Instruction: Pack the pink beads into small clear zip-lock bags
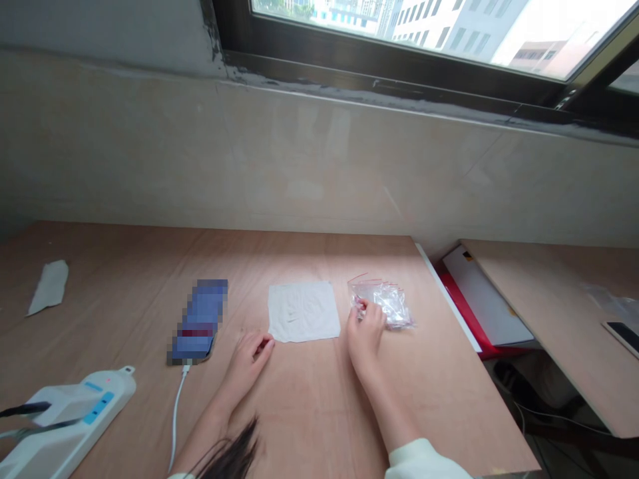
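My right hand (367,327) reaches onto a pile of clear zip bags (394,305) with red edges. Its thumb and fingers are closed on the near left part of the pile, pinching what looks like a clear bag; the fingertips are partly hidden. Between my hands a white square of tissue or cloth (303,311) lies flat, lightly creased. My left hand (250,356) rests on the table by the square's lower left corner. Its fingers are loosely curled, thumb near the forefinger, with nothing visible in them.
Left of my left hand lies a blurred-out phone (198,322) on a white charging cable (176,412). A white power strip (94,412) is at the lower left. A torn white piece (48,287) lies farther left. Right of the table are a gap and another tabletop (559,293).
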`<state>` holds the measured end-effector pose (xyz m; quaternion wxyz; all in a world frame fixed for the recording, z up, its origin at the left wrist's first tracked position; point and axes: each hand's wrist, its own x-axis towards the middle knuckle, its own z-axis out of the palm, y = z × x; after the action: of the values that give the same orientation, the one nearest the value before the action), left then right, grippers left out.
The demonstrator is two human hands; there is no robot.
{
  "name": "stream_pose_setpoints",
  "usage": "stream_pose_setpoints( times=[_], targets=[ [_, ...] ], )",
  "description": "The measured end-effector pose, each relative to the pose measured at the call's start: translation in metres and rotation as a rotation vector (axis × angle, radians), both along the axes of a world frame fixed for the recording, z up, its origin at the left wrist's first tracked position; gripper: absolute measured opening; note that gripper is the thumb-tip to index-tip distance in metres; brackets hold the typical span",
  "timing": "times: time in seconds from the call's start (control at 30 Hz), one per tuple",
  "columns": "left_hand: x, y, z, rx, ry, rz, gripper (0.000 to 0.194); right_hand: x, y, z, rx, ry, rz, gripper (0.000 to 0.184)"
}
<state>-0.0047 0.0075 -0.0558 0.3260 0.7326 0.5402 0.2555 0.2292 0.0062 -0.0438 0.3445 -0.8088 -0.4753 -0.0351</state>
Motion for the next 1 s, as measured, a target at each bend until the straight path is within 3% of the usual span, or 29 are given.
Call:
stream_pose_setpoints(
  times=[0.13,0.23,0.33,0.43,0.5,0.6,0.67,0.77,0.9,1.0],
  targets=[
    [0.001,0.000,0.001,0.008,-0.029,0.021,0.022,0.017,0.019,0.007,-0.113,-0.134,-0.178,0.036],
    [0.000,-0.001,0.001,0.005,-0.050,0.037,0.021,0.026,0.025,0.004,-0.162,-0.090,-0.158,0.030],
    [-0.001,0.000,0.003,-0.045,-0.096,0.037,0.022,0.028,0.019,0.009,-0.104,-0.009,-0.112,0.023],
    [-0.001,0.004,0.013,-0.159,-0.163,0.061,0.025,0.019,0.004,0.026,-0.037,0.131,0.007,0.023],
    [0.003,0.008,0.028,-0.229,-0.224,0.080,0.028,0.006,-0.006,0.040,-0.042,0.254,0.190,0.021],
    [0.014,0.013,0.056,-0.190,-0.321,0.008,0.029,-0.017,-0.018,0.055,-0.097,0.381,0.494,0.019],
    [0.020,0.014,0.072,-0.188,-0.331,-0.067,0.026,-0.030,-0.024,0.058,-0.145,0.429,0.611,0.018],
    [0.023,0.013,0.087,-0.264,-0.325,-0.169,0.020,-0.039,-0.027,0.056,-0.202,0.469,0.677,0.018],
    [0.020,0.011,0.093,-0.354,-0.333,-0.206,0.017,-0.040,-0.024,0.055,-0.204,0.415,0.715,0.017],
    [0.021,0.014,0.095,-0.364,-0.361,-0.178,0.016,-0.043,-0.021,0.059,-0.090,0.307,0.569,0.020]
  ],
)
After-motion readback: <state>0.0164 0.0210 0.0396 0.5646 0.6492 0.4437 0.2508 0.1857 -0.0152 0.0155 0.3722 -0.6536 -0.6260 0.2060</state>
